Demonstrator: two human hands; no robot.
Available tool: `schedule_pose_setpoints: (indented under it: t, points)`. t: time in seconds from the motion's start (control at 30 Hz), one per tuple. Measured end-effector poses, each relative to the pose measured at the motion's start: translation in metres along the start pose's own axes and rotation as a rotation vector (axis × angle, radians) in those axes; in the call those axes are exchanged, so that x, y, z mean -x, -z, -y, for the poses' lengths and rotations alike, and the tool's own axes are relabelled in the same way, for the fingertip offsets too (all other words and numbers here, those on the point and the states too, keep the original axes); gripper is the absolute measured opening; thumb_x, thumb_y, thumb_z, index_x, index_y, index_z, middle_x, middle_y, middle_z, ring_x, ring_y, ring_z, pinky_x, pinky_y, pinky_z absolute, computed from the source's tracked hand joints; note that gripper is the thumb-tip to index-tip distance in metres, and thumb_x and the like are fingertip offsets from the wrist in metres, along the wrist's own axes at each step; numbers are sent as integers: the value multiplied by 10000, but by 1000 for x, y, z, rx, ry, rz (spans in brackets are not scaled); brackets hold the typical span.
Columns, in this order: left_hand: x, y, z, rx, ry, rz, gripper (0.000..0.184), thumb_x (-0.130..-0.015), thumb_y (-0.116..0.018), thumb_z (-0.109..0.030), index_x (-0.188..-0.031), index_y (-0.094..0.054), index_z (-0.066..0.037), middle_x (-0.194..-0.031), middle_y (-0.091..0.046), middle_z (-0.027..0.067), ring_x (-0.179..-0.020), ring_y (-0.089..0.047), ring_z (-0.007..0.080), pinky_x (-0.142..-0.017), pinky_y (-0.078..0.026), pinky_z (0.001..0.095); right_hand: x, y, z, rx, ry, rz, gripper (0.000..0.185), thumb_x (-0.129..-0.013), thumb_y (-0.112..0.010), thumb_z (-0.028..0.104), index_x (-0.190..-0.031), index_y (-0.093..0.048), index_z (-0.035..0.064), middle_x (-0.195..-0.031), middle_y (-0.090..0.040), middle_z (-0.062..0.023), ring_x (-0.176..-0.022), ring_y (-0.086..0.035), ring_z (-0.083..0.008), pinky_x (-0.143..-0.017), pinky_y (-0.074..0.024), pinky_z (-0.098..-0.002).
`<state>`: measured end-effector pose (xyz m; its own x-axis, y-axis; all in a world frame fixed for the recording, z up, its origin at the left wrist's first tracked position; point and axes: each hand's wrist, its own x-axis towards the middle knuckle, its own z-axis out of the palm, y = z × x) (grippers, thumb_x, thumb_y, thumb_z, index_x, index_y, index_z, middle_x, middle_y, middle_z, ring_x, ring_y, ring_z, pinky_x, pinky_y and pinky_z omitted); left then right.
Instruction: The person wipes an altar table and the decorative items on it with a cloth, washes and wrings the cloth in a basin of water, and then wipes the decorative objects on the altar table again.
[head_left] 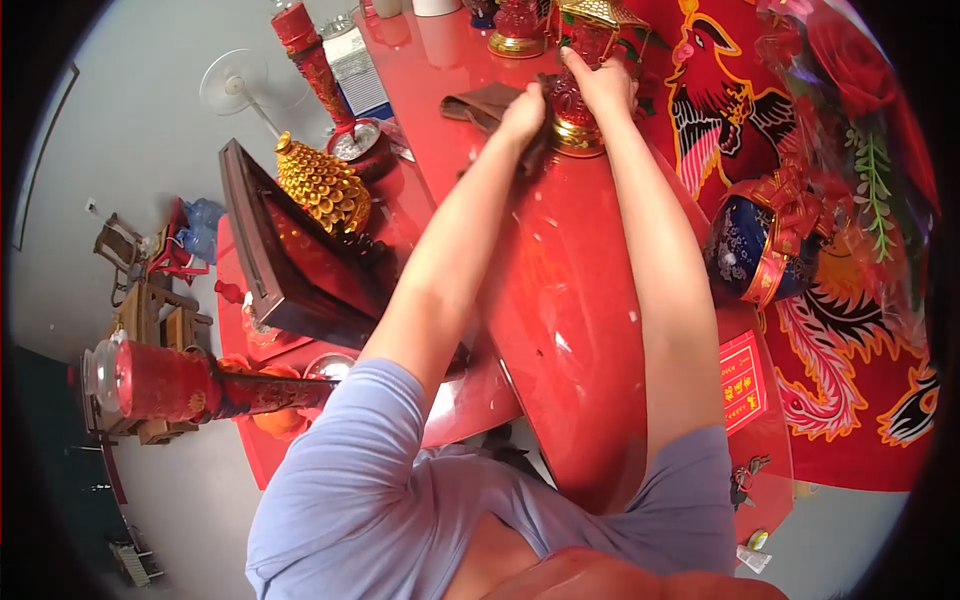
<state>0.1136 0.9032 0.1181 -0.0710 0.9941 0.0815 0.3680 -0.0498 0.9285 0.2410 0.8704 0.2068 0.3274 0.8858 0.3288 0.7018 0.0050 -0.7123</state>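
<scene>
Cloth in my left hand, red lamp in my right.
From my remote view, the left hand (524, 112) is closed around a brown cloth (480, 103) next to the lamp (572, 100); I cannot tell if they touch; the right hand (606, 86) wraps the lamp's upper part, its gold base on the red table (570, 260); a blue jar (745, 245) with a red ribbon (775, 262) sits nearer, to the right.
</scene>
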Motion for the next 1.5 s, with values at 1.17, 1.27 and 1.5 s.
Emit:
schedule_pose_setpoints:
  t: [1.17, 1.27, 1.5]
  points:
    - [164, 9, -28, 1370, 328, 378, 418, -805, -482, -83, -1178, -606, 60, -1086, -671, 188, -982, -656, 317, -890, -530, 407, 31, 72, 19, -437, -169, 190, 711, -913, -557, 574, -1224, -612, -63, -1181, -655, -203, -1104, -607, -291, -951, -439, -376]
    - [190, 33, -32, 1492, 338, 490, 410, -832, -482, -180, -1123, -616, 75, -1070, -676, 211, -965, -663, 348, -883, -542, 418, 73, 97, 14, -409, 5, 202, 565, -961, -532, 446, -1192, -627, -61, -1116, -681, -185, -1050, -627, -256, -922, -448, -345]
    - [213, 42, -68, 998, 2, 162, 332, -872, -492, -210, -1051, -653, 20, -997, -695, 146, -922, -662, 314, -814, -513, 395, 183, 117, -35, -104, -9, 179, 284, -966, -506, 241, -1093, -639, 24, -947, -675, -95, -889, -647, -188, -793, -530, -357]
